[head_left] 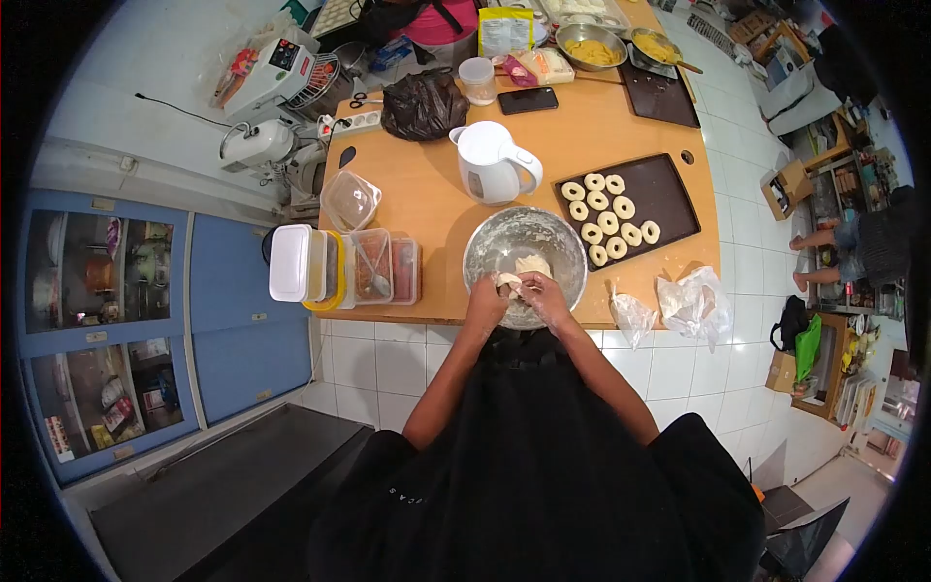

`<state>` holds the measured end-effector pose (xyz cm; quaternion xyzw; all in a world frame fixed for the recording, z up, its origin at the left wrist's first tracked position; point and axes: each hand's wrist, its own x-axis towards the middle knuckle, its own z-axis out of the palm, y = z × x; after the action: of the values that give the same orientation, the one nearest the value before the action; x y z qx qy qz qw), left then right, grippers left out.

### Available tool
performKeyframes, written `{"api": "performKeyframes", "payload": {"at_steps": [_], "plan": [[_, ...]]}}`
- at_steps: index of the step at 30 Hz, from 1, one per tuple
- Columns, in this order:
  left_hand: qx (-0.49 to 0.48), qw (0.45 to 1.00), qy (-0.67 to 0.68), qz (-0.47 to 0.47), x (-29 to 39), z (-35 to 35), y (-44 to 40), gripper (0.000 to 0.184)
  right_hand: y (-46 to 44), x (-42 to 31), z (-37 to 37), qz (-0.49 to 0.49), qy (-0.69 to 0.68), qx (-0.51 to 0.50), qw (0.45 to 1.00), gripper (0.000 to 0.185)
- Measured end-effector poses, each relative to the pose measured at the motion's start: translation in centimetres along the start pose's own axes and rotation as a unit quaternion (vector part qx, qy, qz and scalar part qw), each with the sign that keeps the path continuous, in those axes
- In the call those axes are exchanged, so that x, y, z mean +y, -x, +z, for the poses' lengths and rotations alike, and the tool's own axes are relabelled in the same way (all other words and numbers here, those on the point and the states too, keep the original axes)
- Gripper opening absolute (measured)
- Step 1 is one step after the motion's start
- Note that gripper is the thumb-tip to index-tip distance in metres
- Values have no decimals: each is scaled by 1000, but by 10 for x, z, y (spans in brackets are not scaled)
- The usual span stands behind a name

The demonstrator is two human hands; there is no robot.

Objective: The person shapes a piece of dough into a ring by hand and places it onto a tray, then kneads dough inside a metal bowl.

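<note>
Over the near side of a metal mixing bowl (490, 238), my left hand (487, 301) and my right hand (545, 299) are close together. Both have their fingers closed on a small piece of pale dough (507, 280) between them. A larger lump of dough (532, 264) lies in the bowl behind my fingers, and flour or dough smears coat the bowl's inside wall. To the right, a dark baking tray (669, 199) carries several ring-shaped dough pieces (607, 223) in uneven rows. My fingertips partly hide the piece I hold.
A white electric kettle (488, 160) stands just behind the bowl. Stacked plastic containers (373, 267) are at the left, crumpled plastic bags (694, 303) at the front right edge. Farther back are a black bag (424, 105), a phone (528, 100) and a bowl with yellow contents (592, 48).
</note>
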<state>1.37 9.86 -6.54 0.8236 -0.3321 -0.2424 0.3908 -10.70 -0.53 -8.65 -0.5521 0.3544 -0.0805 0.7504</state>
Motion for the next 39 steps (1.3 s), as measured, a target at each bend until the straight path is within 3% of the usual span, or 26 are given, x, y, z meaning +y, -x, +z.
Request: {"api": "performKeyframes", "payload": {"at_steps": [4, 7, 10, 13, 19, 22, 27, 33, 37, 39], "plan": [[-49, 999, 14, 5, 4, -7, 2, 20, 3, -8, 4, -12, -42, 17, 999, 28], [-52, 997, 27, -49, 8, -7, 1, 20, 4, -4, 4, -31, -47, 20, 998, 27], [-24, 1000, -16, 5, -4, 0, 1, 20, 0, 1, 3, -35, -35, 0, 999, 28], [-50, 997, 57, -13, -8, 5, 2, 21, 2, -4, 5, -29, -48, 2, 998, 28], [-19, 999, 27, 7, 0, 2, 4, 23, 1, 2, 4, -22, -28, -7, 999, 28], [-76, 996, 47, 1, 2, -3, 6, 24, 3, -5, 7, -37, -37, 12, 999, 28], [-17, 998, 49, -26, 11, -5, 4, 26, 8, -8, 5, 33, -39, 7, 999, 28], [-32, 997, 75, -11, 4, -2, 3, 27, 5, -9, 6, -39, -67, 28, 997, 28], [27, 997, 62, -31, 9, 0, 2, 28, 2, 1, 4, -8, -22, 19, 1000, 28], [-9, 998, 42, -39, 7, -1, 4, 28, 0, 3, 3, -32, 15, 22, 999, 31]]}}
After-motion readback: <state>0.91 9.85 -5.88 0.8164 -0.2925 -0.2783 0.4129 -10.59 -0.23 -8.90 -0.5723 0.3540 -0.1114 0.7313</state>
